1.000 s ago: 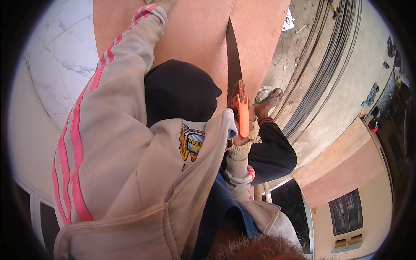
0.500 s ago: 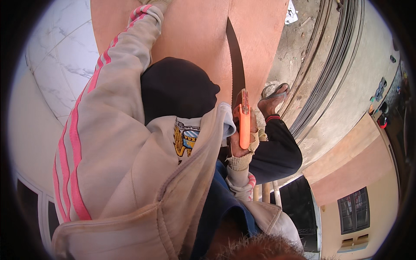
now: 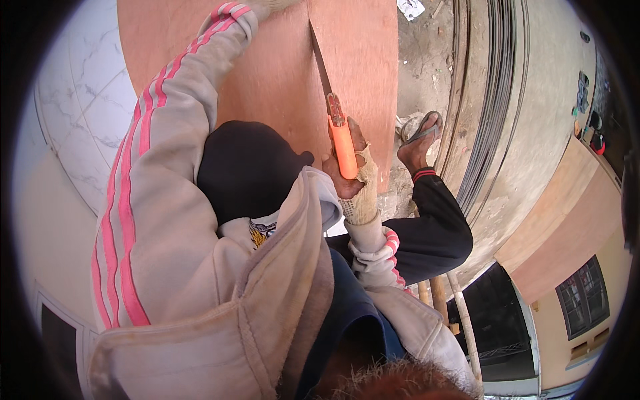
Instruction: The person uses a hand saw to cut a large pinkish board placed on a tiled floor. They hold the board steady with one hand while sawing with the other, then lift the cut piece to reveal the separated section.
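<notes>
A large reddish-brown plywood sheet (image 3: 267,87) fills the top middle, with a dark cut line running in from its far side. My right hand (image 3: 348,189), in a worn fingerless knit glove, is closed around the orange handle of a handsaw (image 3: 343,150). The blade is dark and points away from me in the cut; only a narrow strip of it shows. At the top edge my left hand (image 3: 272,5), also gloved, is over the sheet, its fingers out of the picture. My dark-covered knee (image 3: 250,172) lies against the sheet between my arms.
Right of the sheet, my sandalled foot (image 3: 421,133) stands on dusty concrete beside a bundle of long dark rods (image 3: 493,107). White marbled tiles (image 3: 80,87) lie at the left. Wooden poles (image 3: 465,320) stand at the lower right, near a wall with a window (image 3: 583,297).
My right hand has pushed the saw forward, away from me, and less of the blade shows. The view has shifted somewhat. My left hand stays at the top of the sheet.
</notes>
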The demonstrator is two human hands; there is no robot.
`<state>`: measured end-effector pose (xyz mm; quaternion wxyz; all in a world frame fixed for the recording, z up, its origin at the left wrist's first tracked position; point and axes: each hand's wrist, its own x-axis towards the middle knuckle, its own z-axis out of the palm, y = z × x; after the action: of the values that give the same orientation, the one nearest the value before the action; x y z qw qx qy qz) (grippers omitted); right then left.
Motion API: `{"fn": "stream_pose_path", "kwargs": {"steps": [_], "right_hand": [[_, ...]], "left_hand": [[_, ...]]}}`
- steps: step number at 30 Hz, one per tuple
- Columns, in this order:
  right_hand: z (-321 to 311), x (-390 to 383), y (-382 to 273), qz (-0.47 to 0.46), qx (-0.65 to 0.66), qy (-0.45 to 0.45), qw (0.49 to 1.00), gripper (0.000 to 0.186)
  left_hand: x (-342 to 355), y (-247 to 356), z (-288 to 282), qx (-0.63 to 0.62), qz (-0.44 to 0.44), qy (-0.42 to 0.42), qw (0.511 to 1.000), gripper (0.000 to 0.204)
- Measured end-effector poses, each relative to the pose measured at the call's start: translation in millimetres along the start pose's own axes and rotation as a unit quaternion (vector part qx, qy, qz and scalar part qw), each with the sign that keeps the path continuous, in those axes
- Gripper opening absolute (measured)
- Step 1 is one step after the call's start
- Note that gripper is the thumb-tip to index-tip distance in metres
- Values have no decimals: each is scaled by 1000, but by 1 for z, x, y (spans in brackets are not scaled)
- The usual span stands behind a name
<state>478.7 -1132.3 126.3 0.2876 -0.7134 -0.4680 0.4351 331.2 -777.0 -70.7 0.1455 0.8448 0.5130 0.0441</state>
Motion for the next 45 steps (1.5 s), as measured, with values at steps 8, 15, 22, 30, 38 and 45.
{"fn": "stream_pose_path", "kwargs": {"steps": [8,15,22,30,38,45], "right_hand": [[-6,-49,23,49,54,-9,997,57],[-41,-97,-20,5,-19,-18,1000,60],[-11,6,-24,118,44,-37,991,56],[-58,-83,-73,37,-28,3,999,51],[-28,-24,-20,127,-29,-25,991,53],[-48,-63,-70,22,-49,-24,998,44]], "left_hand": [[2,23,-21,74,32,-175,981,104],[-3,15,-25,64,40,-138,988,105],[10,23,-30,39,38,-156,986,105],[12,10,-44,53,38,-151,986,106],[25,29,-49,60,57,-162,983,105],[16,9,-57,60,38,-157,985,105]]}}
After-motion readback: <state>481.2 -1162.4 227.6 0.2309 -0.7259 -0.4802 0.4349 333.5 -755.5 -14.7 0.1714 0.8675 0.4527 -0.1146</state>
